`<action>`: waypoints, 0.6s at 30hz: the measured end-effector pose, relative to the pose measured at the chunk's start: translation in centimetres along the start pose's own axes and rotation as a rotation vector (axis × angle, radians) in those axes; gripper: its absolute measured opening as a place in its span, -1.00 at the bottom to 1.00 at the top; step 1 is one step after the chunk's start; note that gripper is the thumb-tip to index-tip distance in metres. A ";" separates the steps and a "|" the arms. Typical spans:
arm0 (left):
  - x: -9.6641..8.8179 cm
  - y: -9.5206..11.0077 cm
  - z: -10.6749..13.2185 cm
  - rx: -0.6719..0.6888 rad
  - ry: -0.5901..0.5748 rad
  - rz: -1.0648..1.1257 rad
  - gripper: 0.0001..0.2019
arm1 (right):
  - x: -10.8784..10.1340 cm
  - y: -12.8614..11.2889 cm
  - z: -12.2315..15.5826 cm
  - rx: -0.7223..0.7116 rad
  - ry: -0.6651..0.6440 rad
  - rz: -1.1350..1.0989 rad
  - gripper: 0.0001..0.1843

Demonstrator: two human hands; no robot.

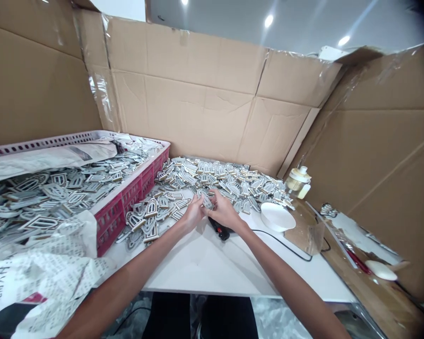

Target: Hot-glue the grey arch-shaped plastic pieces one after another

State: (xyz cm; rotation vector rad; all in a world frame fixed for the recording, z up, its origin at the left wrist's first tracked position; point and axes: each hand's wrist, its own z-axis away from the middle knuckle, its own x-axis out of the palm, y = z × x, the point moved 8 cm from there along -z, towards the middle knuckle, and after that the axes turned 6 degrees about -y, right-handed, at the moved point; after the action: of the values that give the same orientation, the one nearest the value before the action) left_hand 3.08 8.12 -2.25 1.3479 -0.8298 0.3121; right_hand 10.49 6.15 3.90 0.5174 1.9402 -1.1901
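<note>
Matt cardboard walls (pixel 198 99), glossy white tabletop (pixel 205 263).

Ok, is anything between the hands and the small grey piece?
Nothing visible. The left hand and right hand both pinch the grey piece in their fingers, above the white table. The pile lies just behind, and a black tool sits under the right wrist.

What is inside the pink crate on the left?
The pink crate holds many grey-white flat pieces on newspaper. Its bottom and any lower layers are covered.
</note>
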 end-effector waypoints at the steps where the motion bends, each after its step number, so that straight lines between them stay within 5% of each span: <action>1: 0.0 -0.1 0.0 -0.002 -0.004 0.003 -0.74 | 0.0 -0.2 0.0 -0.011 -0.007 0.035 -0.37; 6: 0.6 -0.7 0.1 -0.040 -0.085 -0.011 -0.72 | -2.9 0.6 -0.8 0.058 0.030 0.223 -0.35; 13: 0.2 0.1 0.4 0.031 -0.037 -0.079 -0.56 | -13.8 6.6 -5.9 0.364 0.348 0.555 -0.36; 18: 0.4 1.0 0.5 0.099 -0.043 -0.071 -0.56 | -15.7 11.3 -9.5 0.438 0.334 0.450 -0.32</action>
State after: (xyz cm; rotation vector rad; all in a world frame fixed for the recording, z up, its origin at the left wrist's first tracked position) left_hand 2.57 7.75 -1.25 1.4777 -0.8091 0.2722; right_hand 23.83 20.78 12.49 1.3791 1.6845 -1.2815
